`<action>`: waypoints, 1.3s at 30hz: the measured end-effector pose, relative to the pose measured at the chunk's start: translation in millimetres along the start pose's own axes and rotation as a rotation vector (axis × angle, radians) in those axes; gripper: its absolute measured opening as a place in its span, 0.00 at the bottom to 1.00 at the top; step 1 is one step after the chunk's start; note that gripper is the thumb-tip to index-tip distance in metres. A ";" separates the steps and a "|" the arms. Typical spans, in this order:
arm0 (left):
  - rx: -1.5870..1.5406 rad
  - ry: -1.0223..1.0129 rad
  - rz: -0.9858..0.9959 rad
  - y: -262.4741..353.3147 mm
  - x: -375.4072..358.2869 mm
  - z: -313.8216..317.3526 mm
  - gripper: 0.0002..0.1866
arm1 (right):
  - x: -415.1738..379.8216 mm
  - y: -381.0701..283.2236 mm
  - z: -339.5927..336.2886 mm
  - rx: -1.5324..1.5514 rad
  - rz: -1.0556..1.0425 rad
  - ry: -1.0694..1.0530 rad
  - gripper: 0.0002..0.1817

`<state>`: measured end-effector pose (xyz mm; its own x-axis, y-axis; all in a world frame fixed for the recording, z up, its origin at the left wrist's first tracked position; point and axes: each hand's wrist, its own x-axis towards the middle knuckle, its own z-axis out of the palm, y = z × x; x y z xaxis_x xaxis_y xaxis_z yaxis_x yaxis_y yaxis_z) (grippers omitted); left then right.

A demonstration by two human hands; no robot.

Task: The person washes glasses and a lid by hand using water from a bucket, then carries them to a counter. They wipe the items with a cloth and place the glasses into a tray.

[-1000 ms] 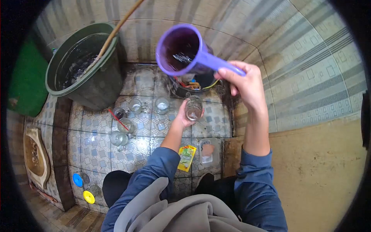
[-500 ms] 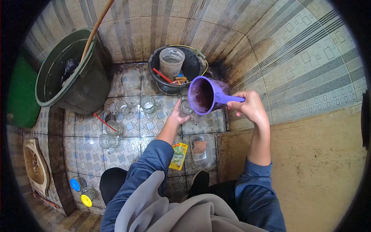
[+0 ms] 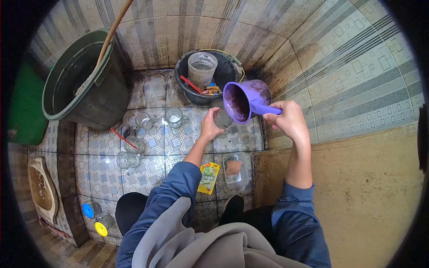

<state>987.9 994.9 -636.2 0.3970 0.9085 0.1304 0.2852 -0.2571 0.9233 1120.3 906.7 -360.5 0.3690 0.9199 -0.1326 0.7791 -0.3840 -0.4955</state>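
Observation:
My right hand (image 3: pixel 289 118) grips the handle of a purple water dipper (image 3: pixel 259 96), which is tilted with its mouth facing left. Close below its rim, my left hand (image 3: pixel 212 125) has its fingers wrapped round a clear glass mug (image 3: pixel 222 118). The mug is partly covered by the dipper and my fingers. Under my left forearm lie a yellow dish soap packet (image 3: pixel 208 177) and, to its right, a clear plastic container (image 3: pixel 237 171) with a brownish sponge-like piece inside.
Several glass mugs (image 3: pixel 174 117) stand on the tiled floor to the left, one with a red stick. A black bucket (image 3: pixel 190 91) holding a cloudy tub stands at the back. The big green bin (image 3: pixel 107 100) takes the back left; two jars with blue (image 3: pixel 88 210) and yellow lids (image 3: pixel 101 229) stand front left.
The dipper has shifted slightly right and up. My left hand has turned and the glass mug has come up nearer the dipper's rim. The view has shifted a little.

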 end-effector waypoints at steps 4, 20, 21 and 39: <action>-0.042 0.043 0.009 3.3 2.5 -1.3 0.40 | -1.6 -3.4 -2.5 0.006 -0.039 -0.005 0.08; -1.882 0.023 -1.210 -20.5 1.2 -0.6 0.35 | -15.8 -19.1 -10.5 0.103 -0.018 -0.081 0.09; -1.883 0.026 -1.208 -25.1 2.4 -0.7 0.35 | -15.7 -19.4 -9.9 0.112 -0.011 -0.072 0.09; -0.113 0.011 -0.020 14.4 5.6 -15.9 0.42 | -26.5 -53.0 16.8 -0.445 -0.142 0.164 0.09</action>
<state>980.4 1001.5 -616.4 0.3824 0.9169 0.1146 0.1926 -0.2003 0.9606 1060.8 904.0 -345.2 0.2908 0.9546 0.0643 0.9551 -0.2856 -0.0792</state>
